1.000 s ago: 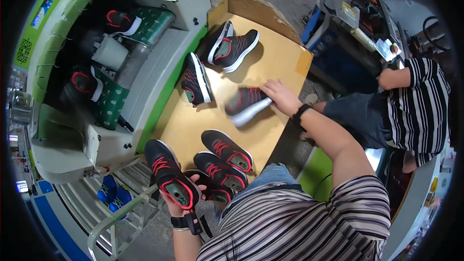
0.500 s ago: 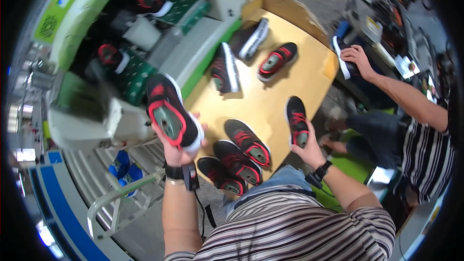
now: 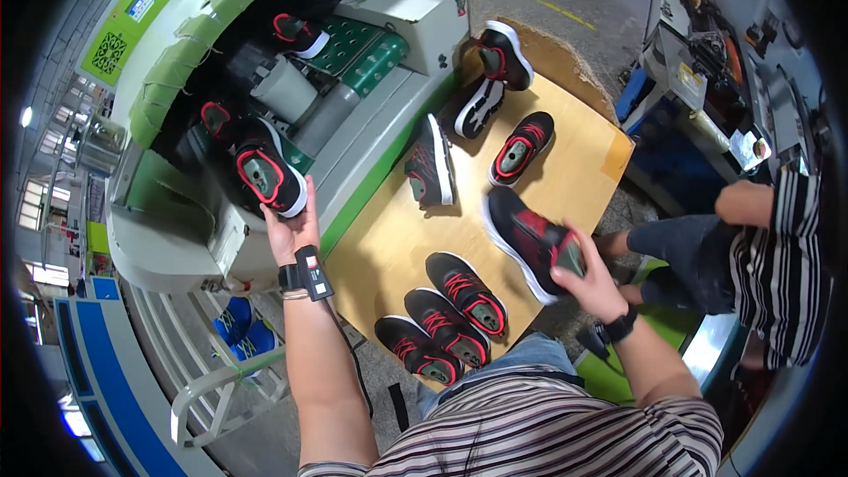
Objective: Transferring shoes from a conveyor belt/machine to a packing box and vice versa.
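Note:
My left hand [image 3: 293, 223] is closed round the heel of a black sneaker [image 3: 270, 155] with red collar lining and white sole. It holds this sneaker, toe forward, at the opening of a green and grey machine [image 3: 364, 104]. In my right hand [image 3: 594, 281], a second black and red sneaker [image 3: 521, 228] is gripped by the heel, tilted above the wooden table [image 3: 375, 247]. Three laced sneakers [image 3: 446, 322] stand side by side at the table's near edge. Beyond them, another sneaker [image 3: 523, 148] stands upright and one [image 3: 431, 163] lies on its side.
At the table's far end, one sneaker [image 3: 505, 55] leans against another showing its sole [image 3: 481, 108]. Two sneakers [image 3: 297, 34] sit inside the machine on green plates. A co-worker [image 3: 768, 256] in a striped shirt is at the right. Blue shoes [image 3: 243, 327] rest on a rack [image 3: 203, 389].
My left hand has carried its sneaker forward to the machine's opening. My right hand's sneaker has turned sideways. The co-worker's hand has drawn back, and another sneaker now shows at the table's far end.

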`<state>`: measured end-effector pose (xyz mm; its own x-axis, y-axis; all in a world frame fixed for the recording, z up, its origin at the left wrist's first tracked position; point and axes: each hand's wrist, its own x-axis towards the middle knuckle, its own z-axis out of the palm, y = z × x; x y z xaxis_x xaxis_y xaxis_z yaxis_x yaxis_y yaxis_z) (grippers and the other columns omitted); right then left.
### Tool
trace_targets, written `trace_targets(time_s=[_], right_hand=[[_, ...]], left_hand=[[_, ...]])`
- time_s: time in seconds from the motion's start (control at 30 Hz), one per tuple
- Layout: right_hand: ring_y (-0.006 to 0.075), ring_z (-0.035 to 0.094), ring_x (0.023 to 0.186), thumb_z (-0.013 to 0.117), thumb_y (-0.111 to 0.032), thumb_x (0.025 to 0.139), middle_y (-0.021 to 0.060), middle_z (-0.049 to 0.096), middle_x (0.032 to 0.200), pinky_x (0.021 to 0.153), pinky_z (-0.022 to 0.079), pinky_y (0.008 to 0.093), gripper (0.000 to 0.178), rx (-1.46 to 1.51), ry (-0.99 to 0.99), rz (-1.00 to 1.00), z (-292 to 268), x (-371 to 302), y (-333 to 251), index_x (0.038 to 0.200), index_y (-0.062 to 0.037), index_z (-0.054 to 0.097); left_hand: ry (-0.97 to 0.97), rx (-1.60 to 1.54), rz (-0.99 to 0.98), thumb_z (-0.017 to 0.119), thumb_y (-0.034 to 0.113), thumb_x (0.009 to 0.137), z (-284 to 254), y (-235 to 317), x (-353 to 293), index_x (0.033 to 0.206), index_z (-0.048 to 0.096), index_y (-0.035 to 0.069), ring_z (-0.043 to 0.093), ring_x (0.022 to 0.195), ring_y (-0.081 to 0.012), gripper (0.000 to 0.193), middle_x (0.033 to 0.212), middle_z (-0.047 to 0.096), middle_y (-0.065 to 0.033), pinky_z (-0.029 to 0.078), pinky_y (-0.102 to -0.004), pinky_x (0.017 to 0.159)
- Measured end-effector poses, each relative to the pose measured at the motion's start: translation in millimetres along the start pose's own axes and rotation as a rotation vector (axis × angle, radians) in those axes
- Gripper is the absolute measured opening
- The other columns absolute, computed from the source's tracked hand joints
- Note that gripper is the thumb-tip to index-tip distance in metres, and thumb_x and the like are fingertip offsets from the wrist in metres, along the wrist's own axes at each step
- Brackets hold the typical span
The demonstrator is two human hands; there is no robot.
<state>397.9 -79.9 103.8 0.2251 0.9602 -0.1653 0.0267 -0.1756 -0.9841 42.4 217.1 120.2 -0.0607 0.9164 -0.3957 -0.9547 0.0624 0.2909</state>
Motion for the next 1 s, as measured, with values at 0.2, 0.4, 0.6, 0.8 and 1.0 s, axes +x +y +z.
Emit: trace_targets(time_s=[0.2, 0.4, 0.6, 0.8, 1.0], right_hand=[[0.0298, 0.047, 0.131, 0.068, -0.016, 0.086, 0.0185, 0.048, 0.137, 0.109, 0.036, 0.0391, 0.069, -0.054, 0.018, -0.628, 70, 163, -121, 0.145, -0.0059, 0.032], [0.0378, 0.049, 0.125, 0.07, -0.023, 0.081, 0.019, 0.05, 0.137, 0.106, 0.039, 0.0439, 0.073, -0.461, 0.155, -0.621, 165, 357, -117, 0.144, -0.0051, 0.037], [0.0391, 0.047, 0.12, 0.073, -0.032, 0.076, 0.022, 0.05, 0.129, 0.104, 0.037, 0.0462, 0.069, -0.329, 0.405, -0.846, 154, 346, -76, 0.132, -0.0021, 0.047], [0.0423, 0.025, 0.14, 0.081, -0.033, 0.066, 0.0189, 0.033, 0.148, 0.115, 0.024, 0.0523, 0.097, -0.757, 0.83, -0.418, -11, 427, -11, 0.146, -0.0116, 0.031], [0.0469, 0.028, 0.138, 0.089, -0.034, 0.055, 0.0193, 0.031, 0.149, 0.114, 0.026, 0.0531, 0.121, -0.95, 0.195, -0.296, -57, 439, -4, 0.154, -0.0247, 0.019]], left_hand=[[-0.109, 0.082, -0.237, 0.049, 0.048, 0.098, -17, 5, 6, 0.139, 0.039, -0.004, 0.029, 0.141, -0.0411, 0.067, 0.148, 0.037, -0.0254, 0.022, -0.0573, 0.117], [-0.074, 0.176, -0.421, 0.054, 0.039, 0.098, -48, -4, -25, 0.137, 0.044, 0.008, 0.043, 0.134, -0.0328, 0.051, 0.144, 0.046, -0.0172, 0.037, -0.0493, 0.109], [-0.037, 0.459, -0.385, 0.044, 0.036, 0.103, -107, 53, -102, 0.128, 0.059, 0.013, 0.062, 0.112, -0.0279, 0.037, 0.13, 0.061, -0.0096, 0.049, -0.0447, 0.096], [0.158, 0.516, -0.378, 0.045, 0.038, 0.102, -151, 53, -136, 0.128, 0.057, 0.012, 0.065, 0.107, -0.0297, 0.038, 0.122, 0.065, -0.0107, 0.052, -0.0481, 0.09], [0.127, 0.691, -0.466, 0.051, 0.038, 0.1, -137, 21, -131, 0.128, 0.056, 0.013, 0.063, 0.106, -0.0285, 0.038, 0.123, 0.062, -0.0104, 0.053, -0.0442, 0.086]])
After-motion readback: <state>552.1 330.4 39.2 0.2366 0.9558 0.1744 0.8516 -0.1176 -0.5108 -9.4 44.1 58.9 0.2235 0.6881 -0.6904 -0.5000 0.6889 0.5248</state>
